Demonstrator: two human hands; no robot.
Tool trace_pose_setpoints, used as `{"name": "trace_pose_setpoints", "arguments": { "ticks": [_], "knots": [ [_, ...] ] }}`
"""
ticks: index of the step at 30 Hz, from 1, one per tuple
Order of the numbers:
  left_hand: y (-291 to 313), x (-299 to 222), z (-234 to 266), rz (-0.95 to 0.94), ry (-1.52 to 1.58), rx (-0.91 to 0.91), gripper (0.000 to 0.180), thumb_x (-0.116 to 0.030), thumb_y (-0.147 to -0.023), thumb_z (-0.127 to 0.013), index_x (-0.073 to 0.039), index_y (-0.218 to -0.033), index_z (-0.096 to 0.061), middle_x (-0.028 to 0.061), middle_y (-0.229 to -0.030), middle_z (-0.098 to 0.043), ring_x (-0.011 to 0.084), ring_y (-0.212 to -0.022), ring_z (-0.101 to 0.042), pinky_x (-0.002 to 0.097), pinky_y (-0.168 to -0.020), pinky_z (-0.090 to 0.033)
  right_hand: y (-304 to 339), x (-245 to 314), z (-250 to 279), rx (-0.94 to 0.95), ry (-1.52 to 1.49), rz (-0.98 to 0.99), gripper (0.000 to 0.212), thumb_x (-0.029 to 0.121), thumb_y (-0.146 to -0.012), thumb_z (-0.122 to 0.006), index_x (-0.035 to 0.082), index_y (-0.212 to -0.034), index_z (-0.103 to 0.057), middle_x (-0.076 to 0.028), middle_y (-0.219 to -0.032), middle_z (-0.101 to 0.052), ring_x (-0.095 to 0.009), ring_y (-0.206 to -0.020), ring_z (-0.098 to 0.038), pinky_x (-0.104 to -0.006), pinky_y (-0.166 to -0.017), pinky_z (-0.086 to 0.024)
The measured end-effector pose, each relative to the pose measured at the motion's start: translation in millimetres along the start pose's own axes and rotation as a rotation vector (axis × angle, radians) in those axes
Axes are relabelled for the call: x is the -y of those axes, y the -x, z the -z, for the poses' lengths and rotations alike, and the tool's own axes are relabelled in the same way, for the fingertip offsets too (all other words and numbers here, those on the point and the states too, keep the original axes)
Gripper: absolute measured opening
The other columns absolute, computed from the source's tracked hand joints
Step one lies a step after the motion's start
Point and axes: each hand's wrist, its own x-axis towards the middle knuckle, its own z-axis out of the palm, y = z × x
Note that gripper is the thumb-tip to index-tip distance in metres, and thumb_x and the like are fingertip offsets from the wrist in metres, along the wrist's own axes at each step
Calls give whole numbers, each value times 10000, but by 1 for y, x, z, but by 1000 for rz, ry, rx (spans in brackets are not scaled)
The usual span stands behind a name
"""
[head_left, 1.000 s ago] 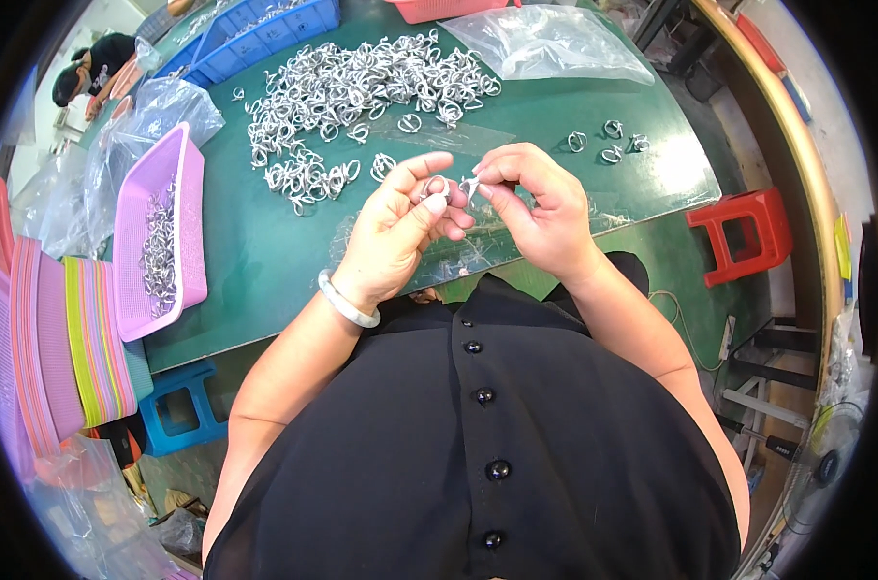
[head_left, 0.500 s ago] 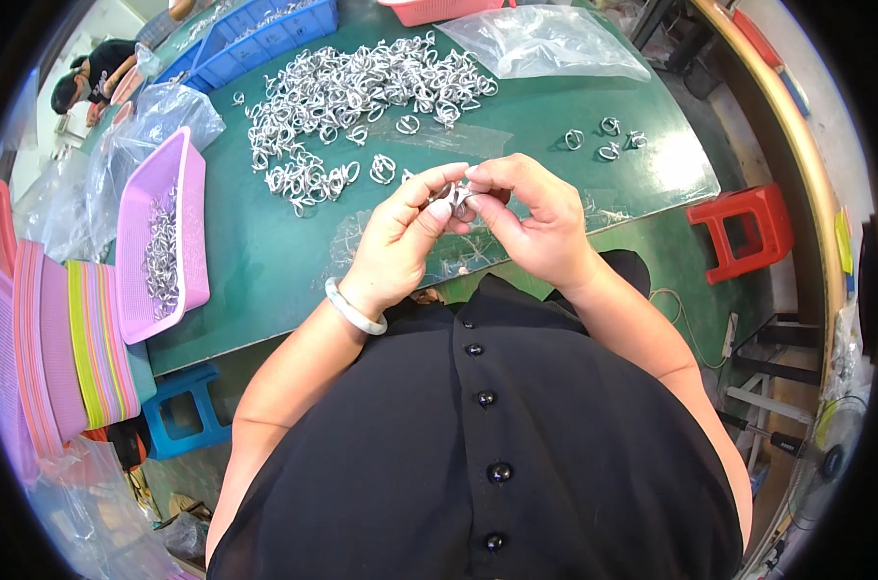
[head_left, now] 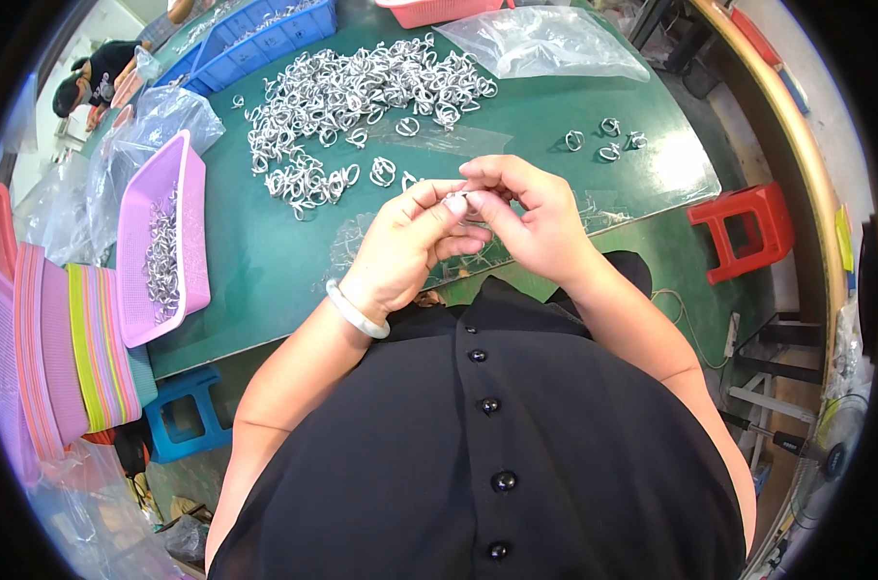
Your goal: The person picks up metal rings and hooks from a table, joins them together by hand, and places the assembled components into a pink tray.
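Observation:
A small silver metal piece (head_left: pixel 464 196) is pinched between my two hands over the near edge of the table. My fingers cover most of it. My left hand (head_left: pixel 406 234), with a pale bangle (head_left: pixel 356 309) at the wrist, grips it between thumb and forefinger; the lower fingers curl loosely. From the other side, my right hand (head_left: pixel 534 215) holds the same piece with thumb and fingertips. Beyond the hands lies a large heap of silver ring-shaped metal pieces (head_left: pixel 362 89). One loose ring-shaped piece (head_left: pixel 383 172) rests just past my left hand.
Several ring-shaped pieces (head_left: pixel 609 152) sit apart on the right of the green table (head_left: pixel 545 106). A pink basket (head_left: pixel 195 242) of small metal parts stands left, beside stacked baskets (head_left: pixel 91 348). Blue bins (head_left: pixel 265 43), a plastic bag (head_left: pixel 545 43) and a red stool (head_left: pixel 744 232) surround. A person (head_left: pixel 101 77) works far left.
My fingers have shifted around the piece, which is now more covered. The left hand's lower fingers have loosened and extended to the right.

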Motion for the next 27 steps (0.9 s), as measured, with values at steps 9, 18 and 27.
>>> {"name": "trace_pose_setpoints", "arguments": {
  "ticks": [9, 18, 27],
  "knots": [
    [-5, 1, 16, 335, 477, -1, 299, -291, -885, -460, -18, -975, -541, 153, -903, -624, 231, -785, -624, 314, -703, -513, 1, -11, 7, -1, -24, -101, 155, -21, -813, -496, -19, -952, -566, -90, -871, -595, -132, -764, -565, -246, -681, -453],
    [-8, -2, 18, 379, 598, 69, 381, -338, -897, -398, -7, -981, -566, 147, -874, -641, 266, -776, -626, 329, -678, -512, -1, -15, 9, 64, 108, -26, 149, -34, -788, -520, -9, -926, -571, -79, -822, -566, -121, -634, -517, -235, -580, -422],
    [31, -59, 52, -37, 307, -140, 309, -275, -869, -483, -3, -992, -560, 149, -864, -633, 227, -761, -627, 287, -632, -522, -4, -18, 12, 124, 148, -118, 127, 4, -776, -557, -10, -900, -576, -72, -811, -561, -118, -623, -504, -242, -571, -418]
  ]
}}
